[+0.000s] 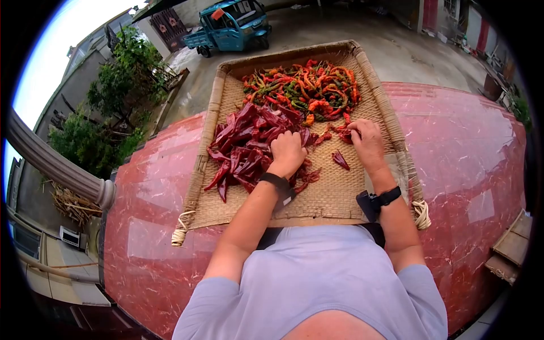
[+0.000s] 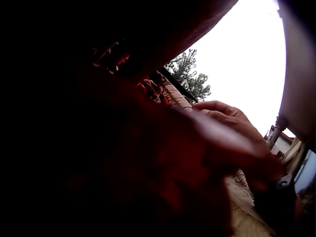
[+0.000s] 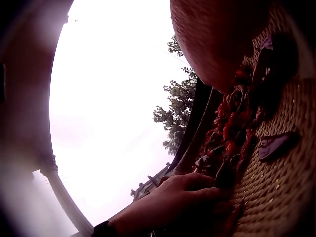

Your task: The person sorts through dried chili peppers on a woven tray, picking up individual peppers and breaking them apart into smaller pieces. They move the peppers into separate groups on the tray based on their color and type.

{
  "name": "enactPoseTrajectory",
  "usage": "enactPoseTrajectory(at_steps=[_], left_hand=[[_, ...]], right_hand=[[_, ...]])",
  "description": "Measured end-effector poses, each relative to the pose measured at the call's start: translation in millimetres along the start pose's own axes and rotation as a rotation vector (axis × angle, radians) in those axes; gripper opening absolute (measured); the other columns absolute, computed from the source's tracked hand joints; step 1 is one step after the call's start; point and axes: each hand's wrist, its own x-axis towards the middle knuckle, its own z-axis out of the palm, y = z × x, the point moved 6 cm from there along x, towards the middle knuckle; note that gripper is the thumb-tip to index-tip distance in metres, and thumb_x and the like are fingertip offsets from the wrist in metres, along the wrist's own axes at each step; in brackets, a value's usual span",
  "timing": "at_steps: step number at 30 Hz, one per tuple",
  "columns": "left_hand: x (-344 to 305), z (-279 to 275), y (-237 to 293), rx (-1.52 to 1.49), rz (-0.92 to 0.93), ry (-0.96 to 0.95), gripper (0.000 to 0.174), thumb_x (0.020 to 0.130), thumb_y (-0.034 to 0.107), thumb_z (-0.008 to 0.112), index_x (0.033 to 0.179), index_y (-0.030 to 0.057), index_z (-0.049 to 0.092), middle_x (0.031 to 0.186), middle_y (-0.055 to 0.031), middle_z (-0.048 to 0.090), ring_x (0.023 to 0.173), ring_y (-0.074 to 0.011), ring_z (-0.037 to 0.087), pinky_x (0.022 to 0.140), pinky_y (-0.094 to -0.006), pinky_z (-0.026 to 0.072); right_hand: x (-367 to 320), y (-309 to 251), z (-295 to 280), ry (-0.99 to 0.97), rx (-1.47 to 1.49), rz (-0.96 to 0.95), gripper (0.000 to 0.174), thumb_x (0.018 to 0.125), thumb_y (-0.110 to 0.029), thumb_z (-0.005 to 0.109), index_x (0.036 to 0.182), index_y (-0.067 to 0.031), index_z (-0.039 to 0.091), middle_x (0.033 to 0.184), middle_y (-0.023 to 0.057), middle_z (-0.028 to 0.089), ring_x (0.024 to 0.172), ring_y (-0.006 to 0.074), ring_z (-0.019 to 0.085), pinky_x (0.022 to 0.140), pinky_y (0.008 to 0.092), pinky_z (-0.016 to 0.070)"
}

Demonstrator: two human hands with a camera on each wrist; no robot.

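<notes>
In the head view, dark red peppers (image 1: 243, 139) lie heaped in a woven tray (image 1: 212, 113). The left hand (image 1: 288, 153) is at the heap's right side, its fingers bent down among the peppers; what its fingertips hold is hidden. The right wrist view shows that left hand (image 3: 170, 202) beside dark peppers. The right hand (image 1: 369, 144), fingers curled, pinches a small dark red pepper (image 1: 343, 134) at the tray's right part. In the left wrist view the right hand (image 2: 229, 123) has thumb and finger close together. A single dark red pepper (image 1: 340, 160) lies between the hands.
Wrinkled orange, red and green peppers (image 1: 306, 85) fill the tray's far end. Around the tray is a glossy red tiled surface (image 1: 453, 141). A blue three-wheeled vehicle (image 1: 235, 25) stands beyond, plants (image 1: 113, 85) and a column (image 1: 62, 161) at the left.
</notes>
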Motion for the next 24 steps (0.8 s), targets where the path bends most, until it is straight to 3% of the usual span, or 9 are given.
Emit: enactPoseTrajectory(at_steps=[2,5,8,10,11,14,18,22,24], left_hand=[[4.3,10.0,-6.5,0.006,-0.028,-0.014,0.029,0.089,0.023,0.068,0.109,0.0023,0.065,0.103,-0.0173,0.065,0.098,-0.0362,0.064,0.081,-0.0486,0.0533],[0.4,8.8,-11.0,-0.077,0.029,0.174,0.016,0.084,0.014,0.066,0.094,0.0025,0.063,0.090,-0.0152,0.065,0.086,-0.0342,0.066,0.072,-0.0489,0.0548],[-9.8,-12.9,-3.8,-0.186,0.083,0.240,0.015,0.084,0.012,0.065,0.096,0.0032,0.064,0.093,-0.0153,0.066,0.089,-0.0344,0.065,0.074,-0.0490,0.0546],[-19.3,-37.8,10.6,-0.287,0.119,0.179,0.026,0.087,0.016,0.066,0.110,0.0044,0.066,0.096,-0.0133,0.065,0.095,-0.0346,0.064,0.080,-0.0461,0.0534],[-21.6,-44.2,17.6,-0.307,0.138,0.163,0.028,0.086,0.018,0.067,0.112,0.0075,0.068,0.097,-0.0123,0.065,0.095,-0.0328,0.065,0.080,-0.0448,0.0535],[-26.4,-56.2,32.8,-0.467,0.213,0.172,0.027,0.086,0.018,0.067,0.111,0.0081,0.069,0.101,-0.0112,0.067,0.096,-0.0315,0.066,0.080,-0.0422,0.0542],[-25.7,-70.3,42.5,-0.614,0.173,0.116,0.026,0.088,0.018,0.066,0.110,0.0057,0.068,0.102,-0.0138,0.070,0.090,-0.0337,0.069,0.077,-0.0407,0.0546],[-19.6,-49.3,32.1,-0.867,0.113,0.000,0.029,0.092,0.009,0.066,0.119,0.0012,0.060,0.096,-0.0157,0.071,0.084,-0.0247,0.069,0.075,-0.0371,0.0537],[-19.5,-40.7,27.1,-0.898,0.104,0.008,0.032,0.094,0.008,0.067,0.124,0.0009,0.057,0.096,-0.0146,0.069,0.084,-0.0198,0.066,0.075,-0.0346,0.0527]], right_hand=[[0.0,0.3,1.0,-0.002,0.020,-0.020,0.010,0.090,-0.007,0.067,0.099,-0.0073,0.070,0.107,0.0087,0.065,0.105,0.0315,0.058,0.093,0.0432,0.0485],[0.8,-2.3,-0.2,-0.006,0.086,-0.049,0.011,0.091,-0.008,0.067,0.102,-0.0069,0.070,0.109,0.0097,0.065,0.104,0.0313,0.060,0.090,0.0424,0.0505],[1.6,-13.0,-3.0,-0.101,0.288,-0.015,0.017,0.094,-0.010,0.067,0.111,-0.0070,0.068,0.114,0.0105,0.064,0.103,0.0281,0.064,0.085,0.0394,0.0538],[1.8,-27.3,-2.5,-0.250,0.499,0.074,0.022,0.095,-0.012,0.067,0.117,-0.0074,0.067,0.118,0.0107,0.063,0.101,0.0250,0.066,0.081,0.0370,0.0556],[1.2,-32.9,-0.8,-0.279,0.553,0.036,0.032,0.097,-0.015,0.068,0.127,-0.0084,0.063,0.126,0.0103,0.060,0.097,0.0206,0.067,0.080,0.0335,0.0562],[-2.5,-43.0,6.2,-0.348,0.640,-0.039,0.034,0.097,-0.016,0.068,0.130,-0.0077,0.063,0.127,0.0106,0.061,0.096,0.0198,0.068,0.082,0.0325,0.0562],[-9.4,-32.4,22.4,-0.479,0.837,0.156,0.027,0.095,-0.009,0.068,0.122,-0.0039,0.066,0.113,0.0081,0.066,0.101,0.0178,0.069,0.084,0.0310,0.0560],[-5.3,-27.8,18.5,-0.422,0.666,0.125,0.020,0.097,-0.006,0.066,0.117,-0.0025,0.065,0.108,0.0046,0.066,0.093,0.0110,0.064,0.079,0.0271,0.0526],[-2.5,-20.1,16.0,-0.322,0.622,0.170,0.019,0.097,-0.008,0.067,0.115,-0.0016,0.065,0.105,0.0061,0.065,0.092,0.0144,0.065,0.077,0.0301,0.0518]])
